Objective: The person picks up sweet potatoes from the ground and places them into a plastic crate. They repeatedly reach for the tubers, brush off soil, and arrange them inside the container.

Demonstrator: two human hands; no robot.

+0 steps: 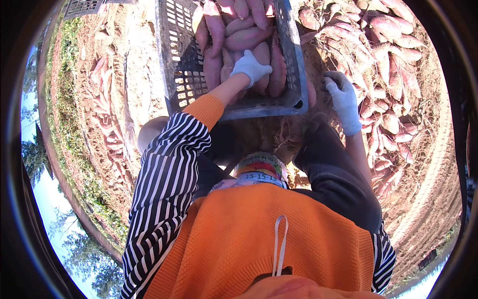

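Note:
My left hand (251,70), in a white knit glove, lies over sweet potatoes inside a black plastic crate (301,74). Its thumb points right, across a broad sweet potato (262,56); some fingers are hidden, so a grip cannot be made out. Outside the crate, on its right, my right hand (341,101) wears a similar glove with dirt-darkened fingers. Those fingers curve loosely to the left with nothing visible in them. Between that hand and the crate wall, a sweet potato (311,93) is partly visible. A heap of sweet potatoes (388,74) with stringy roots lies right of my right hand.
Another row of sweet potatoes (106,119) stretches along the soil on the left, beyond pale plastic film (143,67). Part of a second crate (82,8) shows at the upper left. A printed sack or covered seat (261,170) is between my legs.

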